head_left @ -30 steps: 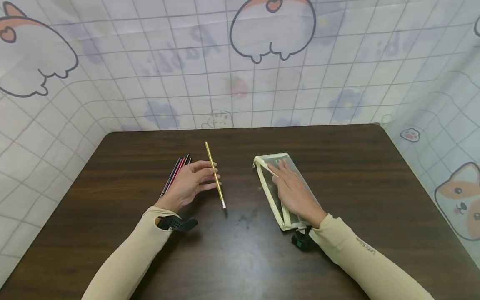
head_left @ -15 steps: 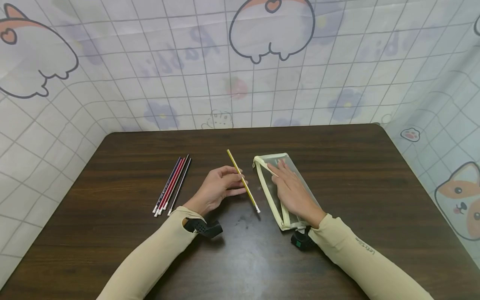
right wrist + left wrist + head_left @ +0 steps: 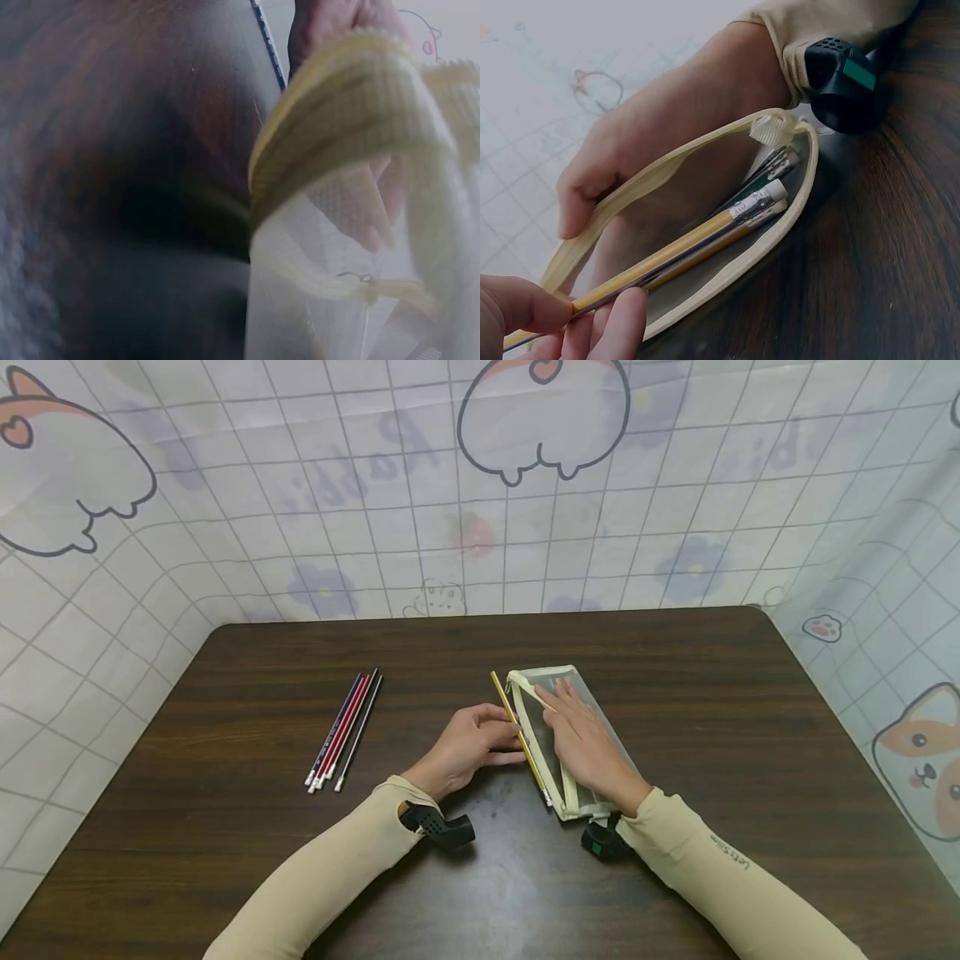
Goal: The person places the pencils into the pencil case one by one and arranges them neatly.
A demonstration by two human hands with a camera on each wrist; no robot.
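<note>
My left hand [image 3: 474,745] pinches a yellow pencil [image 3: 528,754] at the left edge of a clear pencil pouch [image 3: 536,750] with a cream zip border. In the left wrist view, the pencil [image 3: 667,251] runs between thumb and fingers, its white eraser end pointing into the gaping mouth. Several pencils [image 3: 776,161] with eraser ends lie inside the pouch. My right hand [image 3: 583,737] rests on the pouch with straight fingers, its thumb at the zip border. The right wrist view shows the zip border [image 3: 345,105] arched up close to the camera, with fingers seen through the mouth.
On the dark wooden table [image 3: 247,835], several pencils [image 3: 341,735], blue, red and dark, lie side by side left of my left hand. A patterned cloth [image 3: 345,485] hangs behind the table and along both sides.
My left hand has carried the yellow pencil right, from beside the other pencils to the pouch's left edge. My right hand has stayed in place on the pouch.
</note>
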